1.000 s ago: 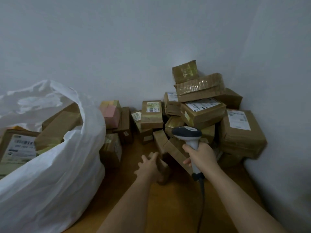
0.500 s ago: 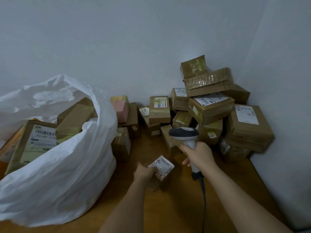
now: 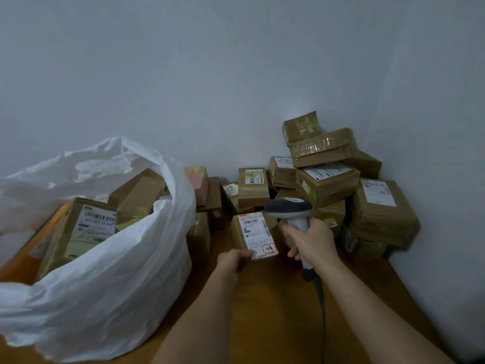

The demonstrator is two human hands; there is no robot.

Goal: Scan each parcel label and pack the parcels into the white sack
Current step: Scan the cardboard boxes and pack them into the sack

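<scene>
From the head camera, my left hand [image 3: 233, 260] grips a small brown cardboard parcel [image 3: 253, 236] by its near corner, white label up, above the wooden table [image 3: 262, 311]; my right hand [image 3: 312, 239] clasps a grey handheld scanner [image 3: 291, 212] just beside it, the crumpled white plastic sack [image 3: 105, 271] of boxes at left

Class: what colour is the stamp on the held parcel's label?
Red stamp, on the label's lower right corner; head view.

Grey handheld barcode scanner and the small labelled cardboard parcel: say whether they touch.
Cannot tell. In the head view the scanner head overlaps the parcel's top corner, hiding any gap.
</scene>
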